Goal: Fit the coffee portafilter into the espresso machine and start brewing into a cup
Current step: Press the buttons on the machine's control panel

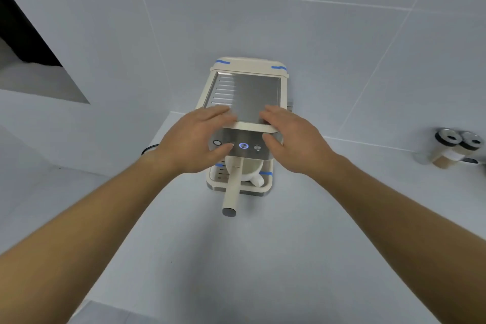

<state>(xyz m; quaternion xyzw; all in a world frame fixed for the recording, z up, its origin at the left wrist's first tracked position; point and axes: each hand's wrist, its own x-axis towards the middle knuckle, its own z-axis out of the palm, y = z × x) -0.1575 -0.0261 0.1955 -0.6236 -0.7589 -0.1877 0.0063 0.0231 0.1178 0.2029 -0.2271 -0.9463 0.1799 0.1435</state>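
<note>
While both hands hover over the espresso machine (244, 102) on the white table (236, 258), the left hand (193, 139) has its fingers spread loose by the buttons, thumb near the lit blue button (243, 146). Right hand (292, 139) is open too, fingers resting at the top tray's front edge. Portafilter (232, 187) sits in the machine, handle pointing out front, with the cup (251, 169) underneath on the drip tray (242, 185).

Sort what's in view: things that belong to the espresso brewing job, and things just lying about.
Belongs to the job:
cream espresso machine with steel top
cream-handled portafilter
white ceramic cup
blue-lit round button
left hand
right hand

Lying about:
two black-lidded jars
black power cable
</note>
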